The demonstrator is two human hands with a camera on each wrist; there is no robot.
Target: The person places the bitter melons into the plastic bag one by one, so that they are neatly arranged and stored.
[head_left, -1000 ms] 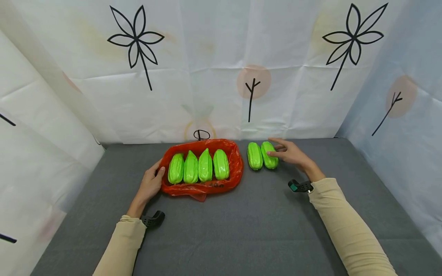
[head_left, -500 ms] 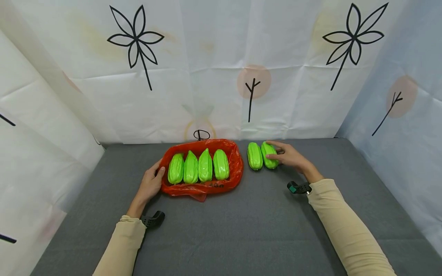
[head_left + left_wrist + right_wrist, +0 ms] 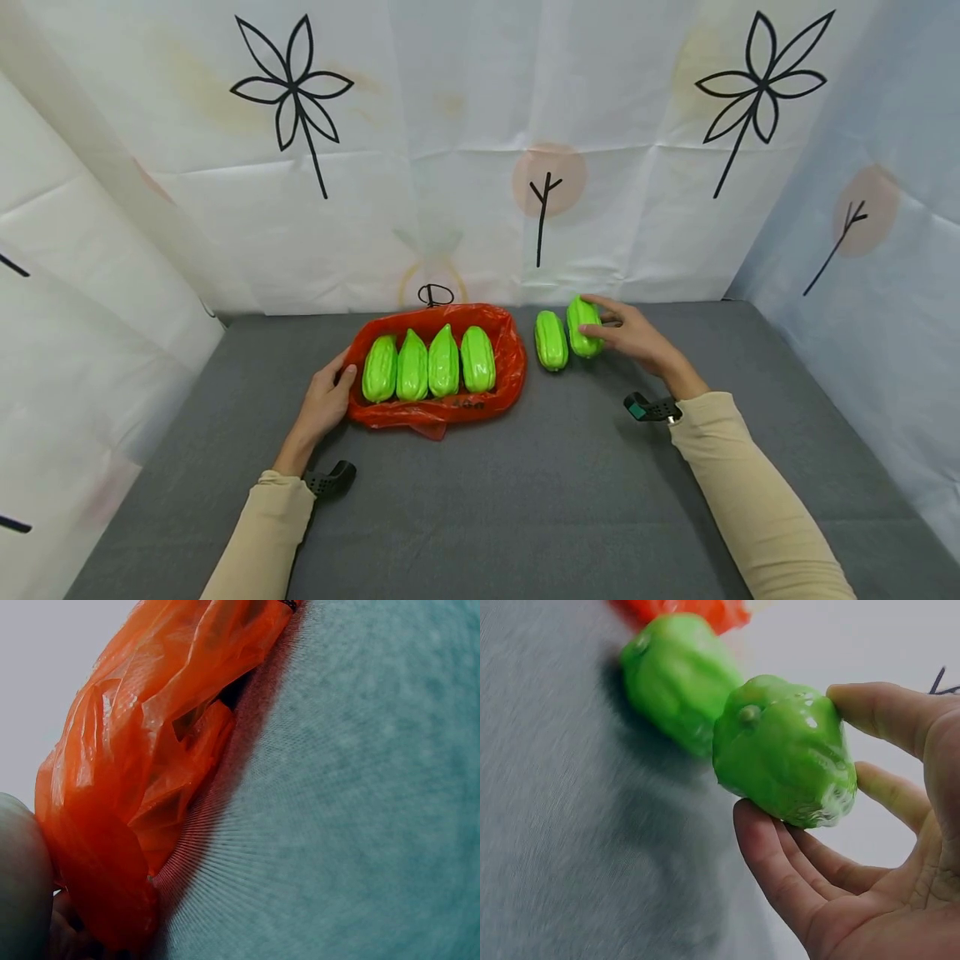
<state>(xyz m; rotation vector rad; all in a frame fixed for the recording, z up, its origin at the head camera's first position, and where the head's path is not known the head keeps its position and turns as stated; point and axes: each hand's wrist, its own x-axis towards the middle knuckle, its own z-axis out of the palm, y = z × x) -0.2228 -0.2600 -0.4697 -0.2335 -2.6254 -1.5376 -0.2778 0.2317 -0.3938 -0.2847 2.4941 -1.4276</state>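
My right hand (image 3: 633,337) pinches a glossy green ridged gourd (image 3: 784,754) between thumb and fingers. In the right wrist view it is held above the grey cloth. A second such gourd (image 3: 551,342) lies on the cloth just left of it. Further left is an opened red plastic bag (image 3: 512,371), its rim spread wide, with a row of several green gourds (image 3: 445,362) inside. My left hand (image 3: 327,396) grips the bag's left side; its thumb (image 3: 21,877) lies against the crumpled plastic in the left wrist view. The fingers behind the bag are mostly hidden.
A grey cloth (image 3: 480,500) covers the table. White printed sheets (image 3: 450,208) rise at the back and both sides, close behind the bag and gourds. Each wrist wears a black band (image 3: 652,407).
My right fingers have closed on the right-hand gourd and raised it a little off the cloth, apart from its neighbour. My left hand and the bag have stayed put.
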